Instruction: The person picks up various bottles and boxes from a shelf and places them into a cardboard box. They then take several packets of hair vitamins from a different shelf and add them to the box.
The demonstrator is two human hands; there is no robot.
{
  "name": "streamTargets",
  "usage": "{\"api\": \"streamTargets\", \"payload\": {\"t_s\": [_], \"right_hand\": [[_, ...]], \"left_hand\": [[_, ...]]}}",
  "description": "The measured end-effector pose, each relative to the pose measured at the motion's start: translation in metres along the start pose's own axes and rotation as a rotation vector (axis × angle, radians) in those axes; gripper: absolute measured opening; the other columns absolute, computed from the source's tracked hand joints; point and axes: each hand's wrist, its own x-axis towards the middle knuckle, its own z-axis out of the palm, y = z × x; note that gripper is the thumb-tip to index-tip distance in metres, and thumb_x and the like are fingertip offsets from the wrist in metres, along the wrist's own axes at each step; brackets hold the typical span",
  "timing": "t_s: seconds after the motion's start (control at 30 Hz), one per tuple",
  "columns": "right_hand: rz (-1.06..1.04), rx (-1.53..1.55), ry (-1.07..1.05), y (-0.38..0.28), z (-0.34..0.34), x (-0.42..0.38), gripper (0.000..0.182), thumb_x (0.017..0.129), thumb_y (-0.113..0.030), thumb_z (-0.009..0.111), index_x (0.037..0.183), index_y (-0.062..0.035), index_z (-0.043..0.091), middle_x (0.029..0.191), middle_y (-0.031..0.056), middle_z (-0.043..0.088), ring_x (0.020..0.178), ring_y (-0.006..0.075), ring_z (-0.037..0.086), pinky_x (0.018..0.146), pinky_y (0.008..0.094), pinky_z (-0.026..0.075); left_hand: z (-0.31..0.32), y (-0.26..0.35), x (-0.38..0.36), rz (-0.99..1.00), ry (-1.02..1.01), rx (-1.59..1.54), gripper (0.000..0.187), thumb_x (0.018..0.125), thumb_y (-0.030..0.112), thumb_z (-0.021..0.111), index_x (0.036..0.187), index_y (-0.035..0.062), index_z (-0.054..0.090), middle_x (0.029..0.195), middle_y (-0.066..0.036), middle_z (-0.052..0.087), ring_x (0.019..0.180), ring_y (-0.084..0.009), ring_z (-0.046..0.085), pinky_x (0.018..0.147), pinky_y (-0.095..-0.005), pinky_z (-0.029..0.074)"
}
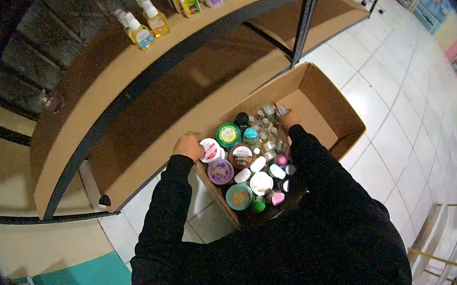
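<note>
A long cardboard box (342,113) stands on the floor before me, its near-left part filled with jars and bottles. My left hand (188,146) is curled at the box's left rim, beside a white-lidded jar (210,150); its fingertips are partly hidden. Among the small clear bottles (264,127), my right hand (291,117) is closed on a small clear bottle (281,110). Nearby are a green-lidded jar (228,135), a brown jar (240,156), a purple-lidded jar (220,171), a teal-lidded jar (239,196) and a white-lidded tub (261,183).
A black-framed shelf unit with a lower wooden board (145,145) runs along the box's far side. Pump bottles (142,36) and other products stand on its upper board. White floor tiles (381,110) lie to the right, and a white rack (439,237) stands at lower right.
</note>
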Motion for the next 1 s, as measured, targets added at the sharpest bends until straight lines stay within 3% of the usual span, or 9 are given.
{"api": "streamTargets", "payload": {"t_s": [0.17,0.27,0.37,0.47,0.57,0.67,0.83,0.9,1.0], "right_hand": [[-0.043,0.099,-0.112,-0.001,0.025,0.029,0.037,0.069,-0.030,0.068,0.093,-0.0027,0.067,0.088,0.0189,0.068,0.083,0.0335,0.065,0.073,0.0399,0.052],[-0.024,0.205,-0.175,-0.012,0.000,0.012,0.032,0.071,-0.026,0.063,0.089,-0.0012,0.068,0.084,0.0210,0.067,0.083,0.0368,0.064,0.075,0.0434,0.051],[-0.093,0.299,-0.215,0.021,0.045,0.047,0.036,0.073,-0.026,0.060,0.098,-0.0002,0.065,0.090,0.0215,0.067,0.087,0.0354,0.064,0.077,0.0420,0.050],[-0.101,0.530,-0.277,0.037,0.066,0.058,0.048,0.078,-0.015,0.058,0.121,0.0029,0.050,0.080,0.0133,0.063,0.070,0.0242,0.061,0.059,0.0360,0.048],[-0.144,0.444,-0.323,0.046,0.075,0.067,0.053,0.079,-0.015,0.057,0.126,0.0042,0.045,0.084,0.0151,0.064,0.073,0.0248,0.062,0.057,0.0354,0.049],[0.007,0.243,-0.333,0.015,0.026,0.034,0.055,0.079,-0.017,0.059,0.129,0.0030,0.045,0.091,0.0175,0.064,0.075,0.0260,0.063,0.056,0.0356,0.049],[-0.042,0.106,-0.438,-0.008,-0.040,0.018,0.052,0.080,-0.021,0.062,0.127,-0.0027,0.049,0.094,0.0135,0.065,0.076,0.0257,0.063,0.058,0.0372,0.051],[-0.051,0.163,-0.503,-0.017,-0.067,0.013,0.048,0.079,-0.023,0.063,0.122,-0.0032,0.053,0.090,0.0109,0.065,0.073,0.0222,0.062,0.056,0.0346,0.049],[-0.075,0.260,-0.578,-0.031,-0.094,0.014,0.041,0.078,-0.023,0.065,0.113,-0.0024,0.059,0.083,0.0072,0.063,0.065,0.0146,0.057,0.050,0.0278,0.044]], "left_hand": [[-0.012,-0.001,0.003,0.015,-0.011,-0.007,0.026,0.067,0.013,0.057,0.088,0.0010,0.065,0.096,-0.022,0.062,0.091,-0.0377,0.061,0.083,-0.0432,0.049],[-0.009,0.002,-0.002,0.009,0.041,-0.064,0.026,0.066,0.013,0.058,0.089,0.0012,0.066,0.096,-0.022,0.062,0.091,-0.0373,0.060,0.083,-0.0428,0.049],[-0.007,-0.001,0.001,0.027,0.043,-0.031,0.026,0.067,0.012,0.058,0.089,0.0008,0.066,0.096,-0.022,0.062,0.092,-0.0365,0.060,0.084,-0.0424,0.049],[-0.012,0.003,0.001,-0.008,-0.032,-0.002,0.026,0.068,0.012,0.057,0.090,0.0002,0.065,0.098,-0.022,0.062,0.095,-0.0359,0.060,0.085,-0.0421,0.048],[-0.038,0.023,-0.009,-0.120,-0.167,0.019,0.026,0.070,0.012,0.056,0.092,0.0002,0.065,0.100,-0.022,0.062,0.097,-0.0356,0.060,0.086,-0.0420,0.048],[0.002,-0.006,0.001,0.240,0.338,0.090,0.030,0.075,0.016,0.057,0.097,-0.0027,0.064,0.101,-0.023,0.063,0.091,-0.0366,0.062,0.083,-0.0429,0.050],[-0.156,0.060,-0.039,0.124,0.078,-0.200,0.028,0.081,0.024,0.058,0.095,0.0000,0.064,0.086,-0.021,0.065,0.083,-0.0353,0.064,0.077,-0.0402,0.050],[-0.205,0.049,-0.055,0.191,0.288,-0.152,0.020,0.080,0.021,0.057,0.086,0.0033,0.065,0.078,-0.021,0.063,0.078,-0.0366,0.063,0.072,-0.0443,0.050],[-0.259,0.013,-0.070,0.073,0.671,0.020,0.022,0.081,0.023,0.058,0.084,0.0024,0.064,0.079,-0.020,0.063,0.076,-0.0364,0.062,0.070,-0.0448,0.049]]}}
